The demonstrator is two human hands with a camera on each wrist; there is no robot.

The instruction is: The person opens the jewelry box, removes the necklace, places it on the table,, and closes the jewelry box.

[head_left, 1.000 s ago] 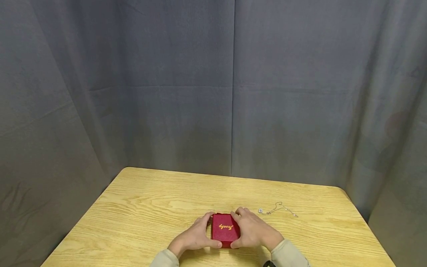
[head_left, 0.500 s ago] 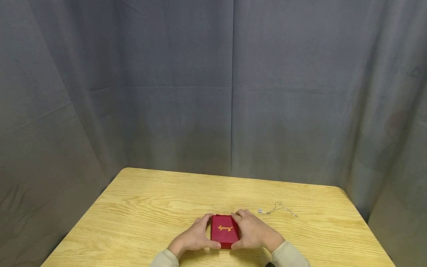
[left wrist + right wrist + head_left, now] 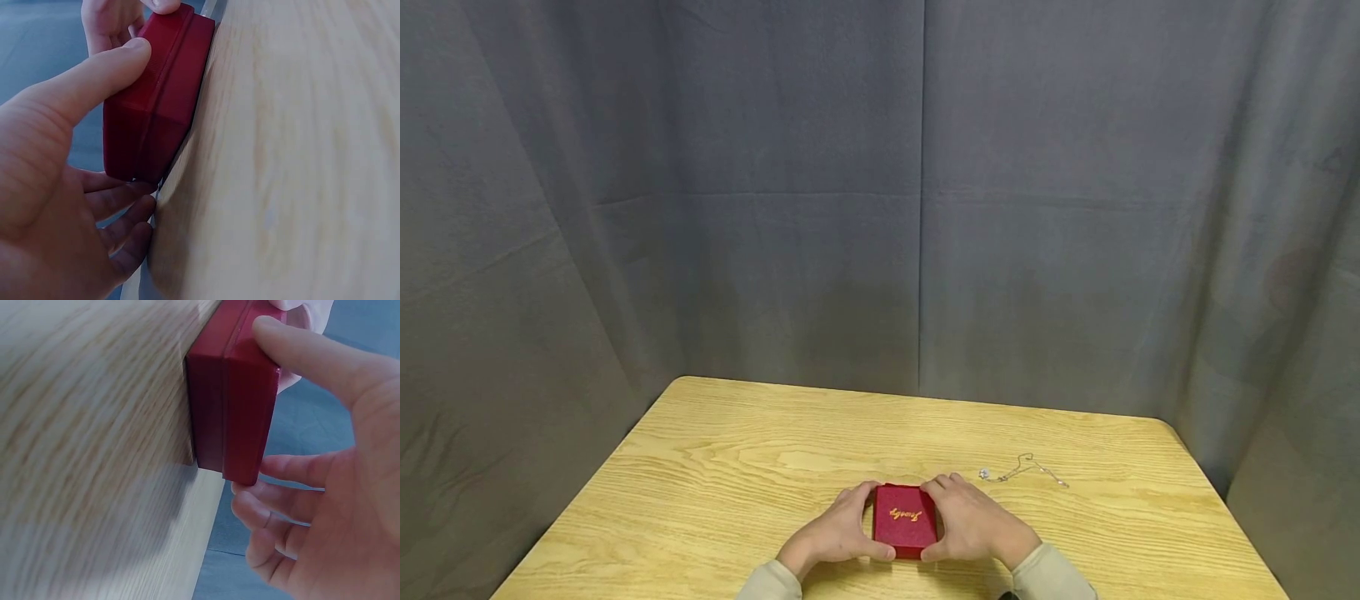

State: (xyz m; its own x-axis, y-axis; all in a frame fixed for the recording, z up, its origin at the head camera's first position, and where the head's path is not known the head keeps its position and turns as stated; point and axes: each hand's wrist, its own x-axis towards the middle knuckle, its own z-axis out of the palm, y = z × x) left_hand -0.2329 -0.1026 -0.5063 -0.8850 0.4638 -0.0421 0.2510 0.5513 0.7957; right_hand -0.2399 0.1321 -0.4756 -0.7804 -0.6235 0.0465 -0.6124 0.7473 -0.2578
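Observation:
A small square red jewelry box (image 3: 906, 515) with gold lettering on its lid lies on the table near its front. My left hand (image 3: 838, 527) holds the box's left side, thumb on the near face and fingers toward the far side. From the right, my right hand (image 3: 972, 518) grips it the same way. In the left wrist view a seam runs round the red box (image 3: 159, 94), and the lid sits down on the base. The right wrist view shows the thumb on the near face of the box (image 3: 240, 406) and fingertips at its far edge. The inside is hidden.
A thin silver necklace (image 3: 1028, 468) with a small shiny pendant (image 3: 984, 474) lies loosely on the wooden table (image 3: 760, 442), right of and beyond the box. Grey curtains (image 3: 820, 250) hang behind the table and at both sides.
The box and both hands have shifted very slightly toward the person. Both hands keep their hold on it, and the necklace lies as before.

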